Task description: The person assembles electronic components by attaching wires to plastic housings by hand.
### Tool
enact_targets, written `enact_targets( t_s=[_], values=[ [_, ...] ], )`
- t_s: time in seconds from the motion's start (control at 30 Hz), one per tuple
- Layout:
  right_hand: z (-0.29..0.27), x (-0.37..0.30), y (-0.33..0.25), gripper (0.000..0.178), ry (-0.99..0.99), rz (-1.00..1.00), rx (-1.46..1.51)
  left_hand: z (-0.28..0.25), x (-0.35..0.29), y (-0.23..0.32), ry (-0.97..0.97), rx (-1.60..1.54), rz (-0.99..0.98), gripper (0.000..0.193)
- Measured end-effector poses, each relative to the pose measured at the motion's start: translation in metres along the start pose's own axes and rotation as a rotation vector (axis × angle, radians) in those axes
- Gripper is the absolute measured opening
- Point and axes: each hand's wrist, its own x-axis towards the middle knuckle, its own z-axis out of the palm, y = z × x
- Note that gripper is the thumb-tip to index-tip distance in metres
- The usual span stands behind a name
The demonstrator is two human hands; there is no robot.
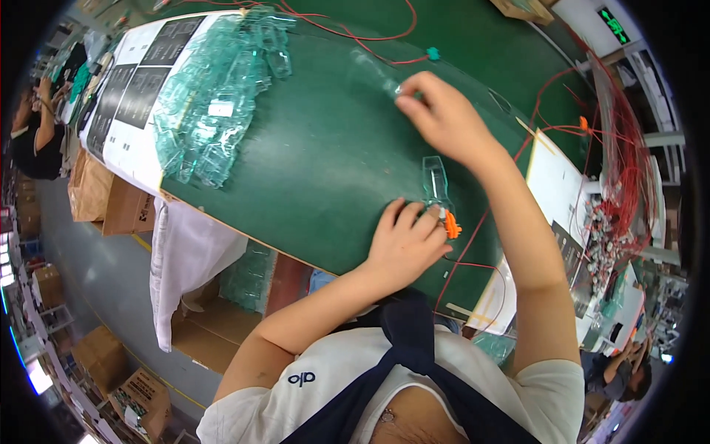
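On the green tabletop [325, 148], my left hand [408, 240] lies with its fingers over the lower end of a clear plastic shell [435, 177]. An orange toothed piece [452, 224] shows beside its fingertips, with a thin wire running off to the right. Farther away, my right hand [447, 122] is raised with thumb and forefinger pinched at the near end of another clear plastic shell [370, 72], which is smeared by motion. What lies beneath my left fingers is hidden.
At the left, a heap of clear greenish plastic shells [222, 103] covers part of the table and a printed white sheet [122, 111]. Red wires [621, 118] hang in a bundle at the right. Beyond the far edge lies a teal connector [433, 54]. An open cardboard box [203, 337] stands below.
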Motion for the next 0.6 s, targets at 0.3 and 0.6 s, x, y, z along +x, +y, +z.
enact_targets(
  t_s=[0.3, 0.6],
  values=[
    [-0.010, -0.070, 0.067, 0.042, 0.242, 0.185, -0.048, -0.001, 0.002, 0.008, -0.051, -0.006, -0.046, 0.049],
    [0.007, -0.075, 0.077, 0.057, 0.400, 0.208, -0.497, 0.006, -0.003, 0.007, -0.024, -0.188, -0.110, 0.065]
  ],
)
